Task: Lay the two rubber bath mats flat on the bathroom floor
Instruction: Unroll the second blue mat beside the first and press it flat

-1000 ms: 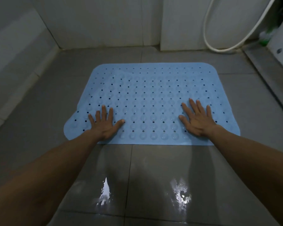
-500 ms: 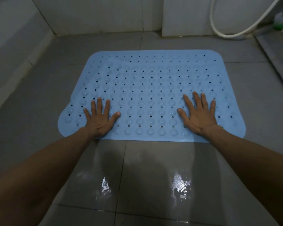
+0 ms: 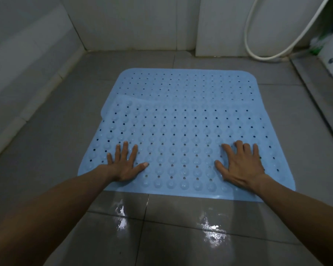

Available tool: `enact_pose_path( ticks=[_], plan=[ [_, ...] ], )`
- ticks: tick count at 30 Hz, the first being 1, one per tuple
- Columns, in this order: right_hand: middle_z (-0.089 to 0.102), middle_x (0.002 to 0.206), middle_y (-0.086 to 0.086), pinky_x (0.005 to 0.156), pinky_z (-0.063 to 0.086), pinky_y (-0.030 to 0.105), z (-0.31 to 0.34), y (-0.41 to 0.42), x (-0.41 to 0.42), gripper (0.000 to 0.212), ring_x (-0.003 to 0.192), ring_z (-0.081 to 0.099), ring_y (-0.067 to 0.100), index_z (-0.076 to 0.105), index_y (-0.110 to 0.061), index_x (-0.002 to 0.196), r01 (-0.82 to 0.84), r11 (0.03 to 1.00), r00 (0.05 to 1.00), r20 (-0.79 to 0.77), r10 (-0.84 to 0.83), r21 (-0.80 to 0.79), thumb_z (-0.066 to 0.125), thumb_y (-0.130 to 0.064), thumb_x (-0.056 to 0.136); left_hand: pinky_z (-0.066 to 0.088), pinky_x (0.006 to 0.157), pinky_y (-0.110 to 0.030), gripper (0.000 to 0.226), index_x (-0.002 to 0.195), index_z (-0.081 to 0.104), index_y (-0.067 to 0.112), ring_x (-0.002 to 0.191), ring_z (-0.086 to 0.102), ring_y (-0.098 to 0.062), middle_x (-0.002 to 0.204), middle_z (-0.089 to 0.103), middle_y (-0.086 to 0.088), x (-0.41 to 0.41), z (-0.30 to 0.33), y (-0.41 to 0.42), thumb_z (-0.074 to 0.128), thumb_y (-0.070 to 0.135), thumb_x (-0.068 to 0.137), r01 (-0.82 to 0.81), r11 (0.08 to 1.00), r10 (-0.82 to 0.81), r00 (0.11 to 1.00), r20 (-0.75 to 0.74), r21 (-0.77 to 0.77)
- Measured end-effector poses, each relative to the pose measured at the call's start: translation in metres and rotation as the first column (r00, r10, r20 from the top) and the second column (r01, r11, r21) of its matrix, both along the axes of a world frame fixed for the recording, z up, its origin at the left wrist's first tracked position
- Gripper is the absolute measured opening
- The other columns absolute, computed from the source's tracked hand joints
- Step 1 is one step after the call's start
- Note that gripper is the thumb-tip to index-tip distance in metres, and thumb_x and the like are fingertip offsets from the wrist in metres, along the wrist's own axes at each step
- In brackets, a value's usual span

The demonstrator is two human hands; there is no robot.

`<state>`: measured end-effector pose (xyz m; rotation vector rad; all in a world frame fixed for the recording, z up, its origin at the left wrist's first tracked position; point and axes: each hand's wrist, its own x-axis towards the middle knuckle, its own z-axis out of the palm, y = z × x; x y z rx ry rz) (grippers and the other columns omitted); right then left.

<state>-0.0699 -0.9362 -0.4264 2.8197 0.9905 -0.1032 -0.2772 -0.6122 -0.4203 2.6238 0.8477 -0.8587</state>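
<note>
Blue mats: 2, upper mat (image 3: 181, 135) overlapping lower mat (image 3: 186, 83) | hands flat: left hand (image 3: 126, 166), right hand (image 3: 240, 166)

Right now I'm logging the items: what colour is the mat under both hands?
Light blue mat, dotted with small holes and round bumps; the head view shows it.

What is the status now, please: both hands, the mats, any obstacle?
Left hand and right hand open, palms flat on the near mat. It overlaps the far mat. Wet floor in front; white hose clear of both.
</note>
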Motion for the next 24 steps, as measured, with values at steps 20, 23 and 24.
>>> enact_pose_path(
  ticks=[20,23,24],
  plan=[
    [-0.028,0.161,-0.006,0.11,-0.011,0.071,-0.017,0.102,0.044,0.075,0.146,-0.028,0.032,-0.016,-0.048,0.15,0.144,0.988,0.946,-0.301,-0.118,0.064,0.001,-0.081,0.085,-0.017,0.11,-0.064,0.086,0.148,-0.022,0.041,0.143,-0.03,-0.026,0.155,-0.035,0.006,0.079,-0.02,0.008,0.005,0.085,0.078,-0.064,0.994,0.045,0.979,0.197,0.089],
    [-0.027,0.161,-0.008,0.11,-0.013,0.069,-0.03,0.097,0.024,0.074,0.147,-0.028,0.03,-0.017,-0.049,0.15,0.189,0.975,0.959,-0.237,-0.158,0.114,-0.002,-0.081,0.085,-0.019,0.11,-0.063,0.085,0.148,-0.021,0.042,0.144,-0.03,-0.025,0.156,-0.033,0.006,0.069,-0.029,0.008,0.004,0.084,0.079,-0.05,0.992,0.02,0.969,0.246,0.117],
    [-0.026,0.161,-0.008,0.11,-0.013,0.069,-0.03,0.096,0.02,0.074,0.147,-0.027,0.03,-0.017,-0.049,0.15,0.185,0.976,0.96,-0.231,-0.155,0.112,-0.002,-0.081,0.085,-0.019,0.11,-0.062,0.084,0.148,-0.021,0.042,0.144,-0.03,-0.025,0.156,-0.033,0.006,0.064,-0.03,0.006,0.004,0.084,0.08,-0.048,0.991,0.016,0.968,0.251,0.124]
  ],
)
